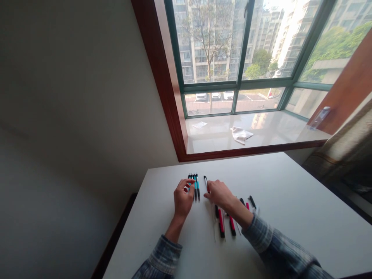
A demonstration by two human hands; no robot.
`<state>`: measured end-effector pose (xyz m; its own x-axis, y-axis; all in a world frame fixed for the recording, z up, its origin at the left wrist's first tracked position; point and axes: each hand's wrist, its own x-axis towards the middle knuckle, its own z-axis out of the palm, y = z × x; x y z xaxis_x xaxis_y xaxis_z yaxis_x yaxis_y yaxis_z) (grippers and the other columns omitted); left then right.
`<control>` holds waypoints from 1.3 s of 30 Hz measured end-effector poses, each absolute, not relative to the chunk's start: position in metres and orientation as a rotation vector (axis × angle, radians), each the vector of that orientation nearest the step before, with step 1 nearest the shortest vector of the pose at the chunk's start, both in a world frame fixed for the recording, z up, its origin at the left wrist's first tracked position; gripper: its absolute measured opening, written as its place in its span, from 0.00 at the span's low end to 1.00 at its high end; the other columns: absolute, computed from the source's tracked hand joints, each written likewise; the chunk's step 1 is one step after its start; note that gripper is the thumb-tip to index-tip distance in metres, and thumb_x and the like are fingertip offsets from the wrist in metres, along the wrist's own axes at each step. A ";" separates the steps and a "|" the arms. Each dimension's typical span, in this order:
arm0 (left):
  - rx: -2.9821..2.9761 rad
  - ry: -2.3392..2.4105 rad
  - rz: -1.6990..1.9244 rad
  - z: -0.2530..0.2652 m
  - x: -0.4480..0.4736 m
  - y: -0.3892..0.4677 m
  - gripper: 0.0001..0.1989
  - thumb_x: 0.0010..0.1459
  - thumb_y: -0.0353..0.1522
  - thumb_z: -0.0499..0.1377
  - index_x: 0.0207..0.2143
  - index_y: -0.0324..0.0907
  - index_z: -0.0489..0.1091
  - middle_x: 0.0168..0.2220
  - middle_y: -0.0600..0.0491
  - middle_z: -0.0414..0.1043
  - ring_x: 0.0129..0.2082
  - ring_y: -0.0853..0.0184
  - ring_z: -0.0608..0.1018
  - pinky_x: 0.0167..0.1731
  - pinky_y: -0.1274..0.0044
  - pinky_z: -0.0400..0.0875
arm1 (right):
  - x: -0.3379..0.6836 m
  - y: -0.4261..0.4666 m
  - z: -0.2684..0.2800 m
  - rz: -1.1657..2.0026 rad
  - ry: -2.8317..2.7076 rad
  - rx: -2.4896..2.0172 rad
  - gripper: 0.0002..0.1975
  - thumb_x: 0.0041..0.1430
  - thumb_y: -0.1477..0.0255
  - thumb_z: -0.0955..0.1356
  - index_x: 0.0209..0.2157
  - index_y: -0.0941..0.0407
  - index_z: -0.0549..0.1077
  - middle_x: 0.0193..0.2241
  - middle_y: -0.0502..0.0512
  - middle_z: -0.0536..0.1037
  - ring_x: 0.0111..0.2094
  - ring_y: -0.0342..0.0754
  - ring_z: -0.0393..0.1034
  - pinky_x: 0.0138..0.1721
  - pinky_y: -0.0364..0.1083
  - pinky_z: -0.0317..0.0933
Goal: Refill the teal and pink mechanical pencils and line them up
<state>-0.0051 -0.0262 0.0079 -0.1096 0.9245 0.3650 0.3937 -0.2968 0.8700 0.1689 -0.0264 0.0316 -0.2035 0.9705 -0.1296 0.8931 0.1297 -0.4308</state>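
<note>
One pen [205, 179] partly hidden under right hand [220, 193]; grip unclear.

Left hand [183, 197] partly conceals the teal pens [198, 188]; right hand [220, 193] covers the lower length of a black-tipped pen [205, 179] (grip undetermined). Right forearm [242, 214] obscures some pen parts [221, 224]. Lower edge crops both sleeves [165, 252].

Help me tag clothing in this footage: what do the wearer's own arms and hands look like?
The left arm wears a long blue-grey plaid cloth sleeve, and the right arm a matching plaid cloth sleeve, both with banded cuffs. The left hand and right hand are ungloved, and no watch shows. Rings or small markings are too fine to judge.
</note>
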 end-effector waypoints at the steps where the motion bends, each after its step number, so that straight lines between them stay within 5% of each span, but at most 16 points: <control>1: 1.674 1.453 1.405 0.008 -0.005 -0.026 0.07 0.58 0.33 0.60 0.36 0.44 0.79 0.37 0.50 0.78 0.33 0.63 0.76 0.32 0.75 0.68 | 0.164 -0.025 0.031 0.634 -2.210 -1.872 0.09 0.57 0.71 0.74 0.40 0.59 0.77 0.38 0.66 0.82 0.40 0.58 0.78 0.37 0.47 0.63; 5: 1.664 1.454 1.421 0.006 -0.006 -0.025 0.07 0.59 0.33 0.61 0.36 0.44 0.79 0.36 0.50 0.78 0.32 0.63 0.76 0.32 0.75 0.68 | 0.164 -0.021 0.030 0.663 -2.167 -1.873 0.10 0.58 0.77 0.71 0.43 0.59 0.76 0.40 0.67 0.82 0.42 0.58 0.77 0.38 0.47 0.62; 12: 1.659 1.590 1.376 0.001 -0.013 -0.022 0.07 0.56 0.31 0.61 0.37 0.47 0.78 0.39 0.51 0.79 0.33 0.62 0.76 0.33 0.74 0.67 | 0.165 -0.010 0.032 0.761 -2.051 -1.807 0.16 0.61 0.73 0.67 0.51 0.58 0.73 0.37 0.59 0.83 0.37 0.50 0.77 0.36 0.44 0.62; 22: 1.931 1.841 1.154 -0.014 -0.027 -0.011 0.16 0.58 0.29 0.58 0.48 0.45 0.75 0.47 0.44 0.79 0.42 0.54 0.78 0.46 0.66 0.70 | 0.153 -0.006 0.022 0.811 -1.959 -1.787 0.17 0.59 0.76 0.68 0.51 0.59 0.76 0.40 0.60 0.83 0.40 0.51 0.78 0.40 0.43 0.63; 39: 1.962 1.873 0.956 -0.014 -0.028 -0.008 0.20 0.59 0.24 0.59 0.54 0.43 0.72 0.47 0.49 0.81 0.43 0.58 0.79 0.48 0.70 0.70 | 0.139 -0.002 0.011 0.737 -1.985 -1.802 0.19 0.57 0.76 0.68 0.51 0.60 0.75 0.38 0.62 0.83 0.39 0.54 0.78 0.38 0.44 0.62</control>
<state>-0.0276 -0.0084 -0.0136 -0.0504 0.9602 0.2747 0.7856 -0.1317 0.6045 0.1390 -0.0020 0.0107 -0.1229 0.9892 -0.0800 0.8018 0.0515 -0.5953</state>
